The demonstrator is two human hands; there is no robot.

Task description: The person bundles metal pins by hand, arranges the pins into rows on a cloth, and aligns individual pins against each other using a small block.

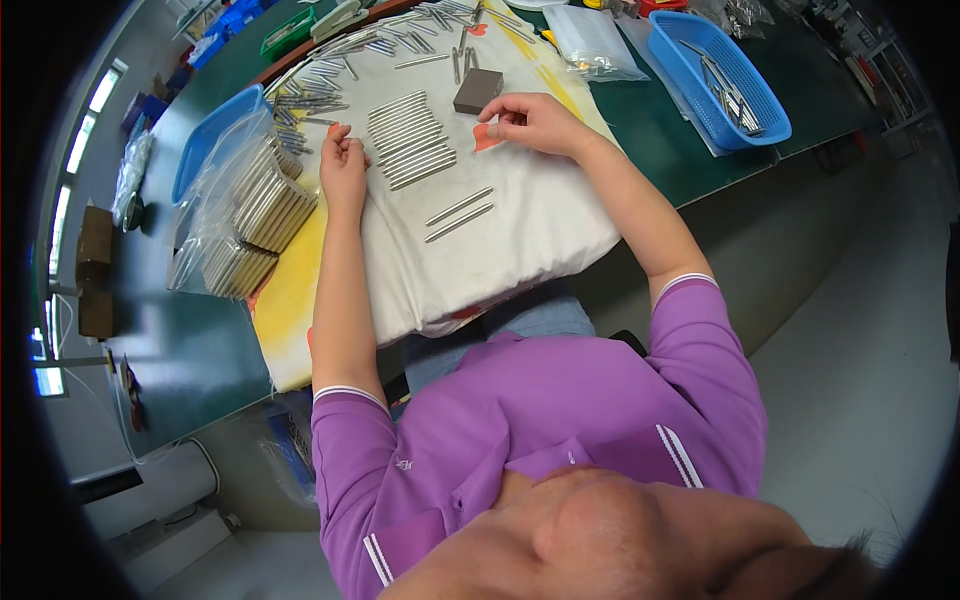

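Note:
On the white cloth [520, 225], my left hand [343, 168] is just left of a neat row of silver metal rods [410, 140]. Its fingers are curled in, and whatever they may hold is hidden. My right hand [540, 122] is to the right of that row, beside a brown block [478, 91]. Its thumb and forefinger come together above an orange patch on the cloth, and I cannot make out anything between them. Two more metal rods [460, 213] lie side by side closer to me, touched by neither hand.
Loose metal pieces [320, 85] are scattered along the cloth's far left. Bundled rods in clear plastic bags [265, 205] sit at the left, by a blue basket [200, 150]. Another blue basket [770, 125] holds metal parts at the right. A plastic packet [590, 45] lies behind.

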